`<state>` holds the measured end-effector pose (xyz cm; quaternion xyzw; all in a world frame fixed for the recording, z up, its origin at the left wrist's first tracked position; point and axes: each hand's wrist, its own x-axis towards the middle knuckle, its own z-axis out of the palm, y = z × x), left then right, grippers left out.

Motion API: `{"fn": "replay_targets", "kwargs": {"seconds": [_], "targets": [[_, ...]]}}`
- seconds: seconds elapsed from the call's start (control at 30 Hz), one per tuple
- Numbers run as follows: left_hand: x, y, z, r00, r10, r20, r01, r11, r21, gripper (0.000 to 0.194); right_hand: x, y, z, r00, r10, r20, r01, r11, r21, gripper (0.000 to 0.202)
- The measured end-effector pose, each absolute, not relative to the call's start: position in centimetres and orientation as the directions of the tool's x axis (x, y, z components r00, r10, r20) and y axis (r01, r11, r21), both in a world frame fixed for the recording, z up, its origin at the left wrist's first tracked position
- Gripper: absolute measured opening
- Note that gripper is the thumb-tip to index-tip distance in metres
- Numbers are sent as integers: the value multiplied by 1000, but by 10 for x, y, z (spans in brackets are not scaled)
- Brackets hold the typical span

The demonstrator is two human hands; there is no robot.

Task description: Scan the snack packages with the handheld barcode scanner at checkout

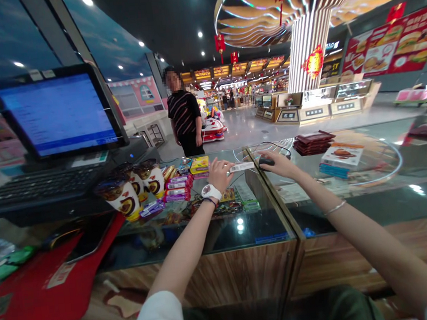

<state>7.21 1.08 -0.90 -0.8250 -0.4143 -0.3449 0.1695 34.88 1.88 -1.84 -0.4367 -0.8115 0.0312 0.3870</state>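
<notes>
My left hand (pixel 220 175), with a white watch at the wrist, is over the glass counter, its fingers closed on the end of a thin white strip (pixel 241 166) with printed marks. The strip points right, toward a small black device (pixel 266 162) that looks like a mouse or scanner. My right hand (pixel 279 164) has its fingers on that device near the seam between two counters. Just left of my left hand lie a yellow box (pixel 199 164) and red and purple wrapped snacks (pixel 178 188).
At the left stand a monitor (pixel 58 114), a keyboard (pixel 43 182) and patterned cups (pixel 127 195). A phone (pixel 91 235) lies on a red sheet (pixel 72 297). Dark red packets (pixel 312 143) and a white-topped stack (pixel 342 154) are on the right. A person (pixel 185 115) stands beyond the counter.
</notes>
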Motion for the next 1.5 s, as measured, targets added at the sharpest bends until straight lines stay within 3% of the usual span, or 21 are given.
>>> {"fn": "replay_targets", "kwargs": {"seconds": [0.2, 0.6, 0.9, 1.33, 1.5], "targets": [[64, -18, 5, 443, 544, 713, 807, -588, -52, 16, 307, -13, 1, -485, 687, 540, 641, 700, -314, 36], [-9, -69, -9, 491, 628, 603, 821, -565, -80, 21, 241, -62, -4, -610, 696, 379, 758, 652, 20, 40], [0, -46, -9, 492, 664, 564, 813, -582, -23, 19, 246, -38, -6, -579, 717, 388, 801, 589, 109, 38], [27, -15, -15, 567, 637, 523, 775, -628, -76, 22, 266, -15, 1, -566, 752, 337, 821, 549, 155, 34], [34, 3, -17, 537, 695, 478, 819, -565, -99, 24, 257, 2, -6, -497, 814, 300, 867, 463, 181, 33]]}}
